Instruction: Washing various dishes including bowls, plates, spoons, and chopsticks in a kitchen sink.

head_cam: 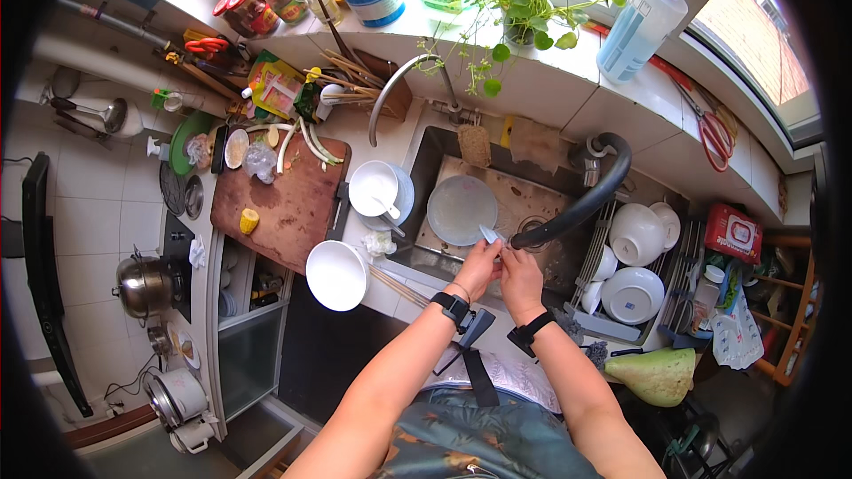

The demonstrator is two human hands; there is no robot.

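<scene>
Over the stainless steel sink (426, 166), my left hand (478, 267) grips a small pale utensil (490, 234), which looks like a spoon. Close beside it, my right hand (521, 274) has its fingers at the lower end of the same utensil; they are partly hidden, so how firmly they hold it is unclear. The mouth of the black faucet hose (522, 239) is right above my right fingertips. A round translucent bowl or plate (462, 210) rests on the sink floor, just beyond the utensil's tip.
Left of the sink stand a white bowl holding a spoon (371, 186), a larger white bowl (337, 276) and chopsticks (399, 285). A wooden cutting board (279, 203) carries corn (249, 220) and scallions. Washed bowls (636, 234) fill the right-hand rack. A curved grey faucet (393, 90) arches behind.
</scene>
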